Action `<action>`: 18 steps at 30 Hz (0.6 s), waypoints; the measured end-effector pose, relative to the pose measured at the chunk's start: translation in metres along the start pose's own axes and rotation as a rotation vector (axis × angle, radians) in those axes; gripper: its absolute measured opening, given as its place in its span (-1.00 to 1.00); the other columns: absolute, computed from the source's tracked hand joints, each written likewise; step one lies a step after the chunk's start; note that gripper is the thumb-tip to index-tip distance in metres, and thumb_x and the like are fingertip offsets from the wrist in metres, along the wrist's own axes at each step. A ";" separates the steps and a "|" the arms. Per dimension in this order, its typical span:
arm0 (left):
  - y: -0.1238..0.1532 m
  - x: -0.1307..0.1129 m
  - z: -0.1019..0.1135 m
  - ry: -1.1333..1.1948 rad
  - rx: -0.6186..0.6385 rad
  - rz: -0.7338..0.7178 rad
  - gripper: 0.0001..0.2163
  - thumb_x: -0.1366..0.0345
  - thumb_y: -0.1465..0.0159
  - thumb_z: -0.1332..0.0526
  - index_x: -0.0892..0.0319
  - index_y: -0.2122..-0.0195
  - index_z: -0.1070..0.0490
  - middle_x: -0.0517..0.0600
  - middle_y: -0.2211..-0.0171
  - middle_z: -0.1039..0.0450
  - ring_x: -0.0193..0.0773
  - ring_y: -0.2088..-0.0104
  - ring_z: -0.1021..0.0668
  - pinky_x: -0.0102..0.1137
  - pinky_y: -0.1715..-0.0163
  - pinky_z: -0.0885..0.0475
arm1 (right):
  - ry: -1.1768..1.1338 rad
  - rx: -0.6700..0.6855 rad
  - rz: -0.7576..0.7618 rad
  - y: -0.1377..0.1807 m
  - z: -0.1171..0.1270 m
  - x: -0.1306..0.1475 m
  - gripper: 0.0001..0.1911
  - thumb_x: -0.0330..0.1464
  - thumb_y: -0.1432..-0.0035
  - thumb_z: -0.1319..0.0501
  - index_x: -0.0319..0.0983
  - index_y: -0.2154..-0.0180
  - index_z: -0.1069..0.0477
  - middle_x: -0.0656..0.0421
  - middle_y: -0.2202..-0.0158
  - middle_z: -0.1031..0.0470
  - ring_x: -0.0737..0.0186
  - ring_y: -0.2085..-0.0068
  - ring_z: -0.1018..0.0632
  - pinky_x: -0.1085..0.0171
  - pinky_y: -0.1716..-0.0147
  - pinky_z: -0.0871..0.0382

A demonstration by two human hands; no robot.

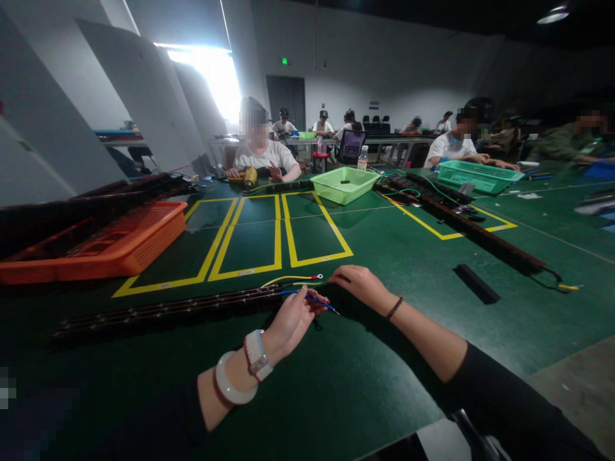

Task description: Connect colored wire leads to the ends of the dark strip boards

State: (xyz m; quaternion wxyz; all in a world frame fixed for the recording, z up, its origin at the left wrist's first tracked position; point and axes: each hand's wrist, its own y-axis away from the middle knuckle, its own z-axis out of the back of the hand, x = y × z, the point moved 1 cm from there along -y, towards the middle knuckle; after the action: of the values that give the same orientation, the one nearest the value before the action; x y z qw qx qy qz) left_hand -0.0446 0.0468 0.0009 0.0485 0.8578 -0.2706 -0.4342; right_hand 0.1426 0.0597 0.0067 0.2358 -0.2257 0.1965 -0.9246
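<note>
My left hand (294, 318) is closed round a blue wire (329, 307), whose bare tip sticks out past the fingers. The wire comes from the right end of a long dark strip with several shiny points (168, 310), lying on the green table. Just beyond the fingers, a yellow wire (283, 278) ends in a red-sleeved ring terminal (317, 276). Beside that wire runs a yellow-green wire (300, 283). Bent at the fingers, my right hand (365, 289) is to the right of the wire ends, its fingertips together; what they pinch, if anything, is too small to make out.
An orange basket (144, 240) stands at left, a light green basket (343, 186) ahead and a teal basket (478, 177) at far right. A black block (476, 283) lies right of my hands. Yellow tape frames (278, 237) mark the table. Co-workers sit opposite.
</note>
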 end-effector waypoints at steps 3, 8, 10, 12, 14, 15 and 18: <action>0.002 -0.001 -0.001 0.004 0.022 -0.004 -0.82 0.35 -0.29 -0.03 0.28 0.39 -0.35 0.10 0.43 -0.45 -0.23 0.35 -0.52 -0.30 0.24 -0.40 | 0.057 0.166 -0.010 -0.001 -0.004 0.000 -0.83 -0.34 -0.25 -0.10 -0.25 0.26 -0.43 0.15 0.35 -0.51 0.32 0.31 -0.51 0.37 0.32 -0.31; 0.001 -0.001 -0.001 0.012 0.031 -0.017 -0.82 0.37 -0.29 -0.03 0.28 0.41 -0.35 0.08 0.44 -0.45 -0.24 0.36 -0.51 -0.31 0.26 -0.41 | 0.186 0.241 -0.001 -0.004 -0.004 0.006 -0.81 -0.32 -0.25 -0.10 -0.27 0.27 -0.43 0.13 0.37 -0.47 0.33 0.35 -0.49 0.38 0.37 -0.27; 0.000 0.000 0.000 0.015 0.033 -0.020 -0.81 0.37 -0.29 -0.02 0.28 0.43 -0.34 0.08 0.44 -0.44 -0.25 0.36 -0.51 -0.31 0.26 -0.41 | 0.226 0.194 0.030 -0.004 -0.002 0.008 -0.79 -0.30 -0.26 -0.08 -0.27 0.27 -0.43 0.13 0.38 -0.46 0.32 0.36 -0.46 0.37 0.38 -0.25; -0.001 0.000 0.001 0.026 0.036 -0.021 -0.80 0.36 -0.29 -0.02 0.28 0.43 -0.34 0.07 0.45 -0.44 -0.25 0.36 -0.51 -0.31 0.26 -0.41 | 0.223 0.102 0.091 -0.002 0.002 0.010 -0.75 -0.28 -0.28 -0.04 -0.27 0.25 -0.41 0.12 0.39 -0.44 0.30 0.36 -0.44 0.35 0.37 -0.23; -0.001 0.000 0.001 0.039 0.031 -0.010 -0.81 0.36 -0.29 -0.03 0.28 0.43 -0.35 0.07 0.45 -0.44 -0.25 0.36 -0.51 -0.31 0.25 -0.42 | 0.182 0.025 0.216 0.000 0.008 0.014 -0.69 -0.22 -0.29 0.00 -0.29 0.24 -0.40 0.11 0.40 -0.42 0.29 0.36 -0.42 0.32 0.36 -0.23; -0.001 0.000 0.001 0.046 0.022 0.000 -0.81 0.35 -0.29 -0.04 0.28 0.43 -0.35 0.06 0.45 -0.44 -0.27 0.37 -0.51 -0.32 0.25 -0.42 | 0.163 0.010 0.306 0.002 0.011 0.017 -0.65 -0.17 -0.28 0.01 -0.29 0.24 -0.40 0.12 0.42 -0.41 0.28 0.38 -0.40 0.31 0.36 -0.22; -0.002 0.000 0.002 0.055 -0.004 0.024 -0.82 0.34 -0.28 -0.06 0.27 0.42 -0.35 0.04 0.45 -0.44 -0.30 0.39 -0.50 -0.36 0.26 -0.42 | 0.173 0.039 0.577 0.005 0.017 0.028 -0.54 -0.03 -0.21 -0.03 -0.30 0.22 -0.39 0.16 0.49 -0.37 0.29 0.44 -0.35 0.29 0.42 -0.18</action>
State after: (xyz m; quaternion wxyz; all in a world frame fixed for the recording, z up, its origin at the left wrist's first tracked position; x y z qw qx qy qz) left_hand -0.0454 0.0485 -0.0004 0.0626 0.8662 -0.2785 -0.4102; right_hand 0.1306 0.0366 0.0276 0.4754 -0.0762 0.2539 -0.8389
